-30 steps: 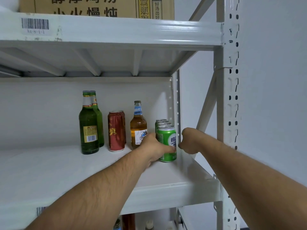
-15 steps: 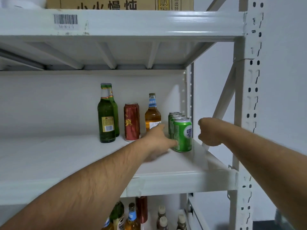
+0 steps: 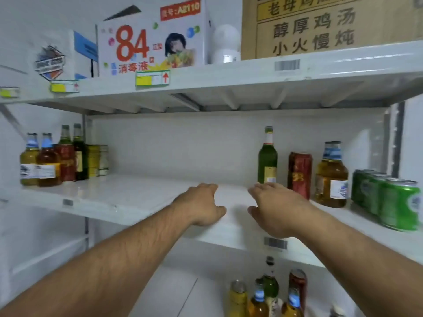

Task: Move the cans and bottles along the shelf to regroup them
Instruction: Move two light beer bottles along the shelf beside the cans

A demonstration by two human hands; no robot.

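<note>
Shelf: white steel, middle tier. The view has swung left since a second ago; the bare middle stretch and a second cluster at the far left now show, where before only the right end was seen.

Carton: brown, on the tier above, right. White "84" box to its left.

Left group: amber bottles in front, a red can, green bottles and a pale can behind, packed close at the shelf's left end.

Right group, left to right: green bottle, red can, amber bottle, green cans in a row running front to back at the right end. They stand in the same order as a second ago; none looks shifted.

Right hand: empty, fingers loosely spread, palm down over the shelf's front, just before the green bottle's base. A second ago it was a fist beside the green cans.

Left hand: empty, fingers relaxed and slightly apart, over the bare middle. It has let go of the front green can, which it touched a second ago.

Lower tier: more bottles and a can, blurred.

Judgement: both hands have left the cans and come to the open middle, so one placement seems finished. The two groups stand well apart; the next pick is likely the green bottle, nearest the right hand.
</note>
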